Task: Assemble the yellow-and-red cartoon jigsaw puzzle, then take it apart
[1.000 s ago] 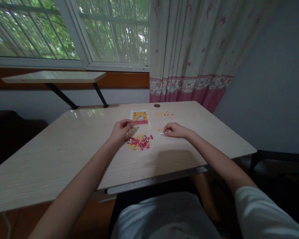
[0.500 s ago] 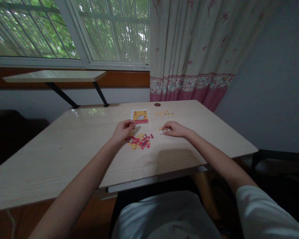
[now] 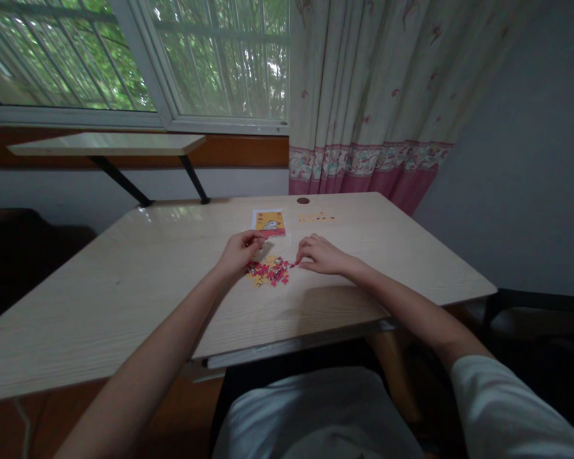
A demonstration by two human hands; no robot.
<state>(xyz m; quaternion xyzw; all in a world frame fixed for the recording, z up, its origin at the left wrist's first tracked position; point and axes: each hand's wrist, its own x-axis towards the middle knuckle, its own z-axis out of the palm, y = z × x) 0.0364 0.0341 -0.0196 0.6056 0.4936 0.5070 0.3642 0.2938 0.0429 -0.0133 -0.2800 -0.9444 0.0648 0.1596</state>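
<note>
A pile of red, yellow and white jigsaw puzzle pieces [image 3: 270,271] lies on the table in front of me. My left hand [image 3: 239,252] is over the pile's left side, its fingers pinched together; what they hold, if anything, is too small to make out. At the pile's right edge, my right hand [image 3: 321,255] has thumb and fingertips closed on a red puzzle piece [image 3: 294,264]. Just beyond my left fingers lies a picture card [image 3: 269,220] with a yellow and red print. Several yellow pieces [image 3: 318,218] are laid out farther back on the right.
The wooden table [image 3: 153,268] has a round cable hole [image 3: 303,201] near its back edge. A raised shelf [image 3: 110,145] on black supports stands at the back left. Behind are a window and a patterned curtain [image 3: 368,102]; a dark chair arm [image 3: 530,298] is at the right.
My right hand has moved left to the pile's edge, from beside small pieces on its right, and now pinches a red piece. My left hand has barely moved.
</note>
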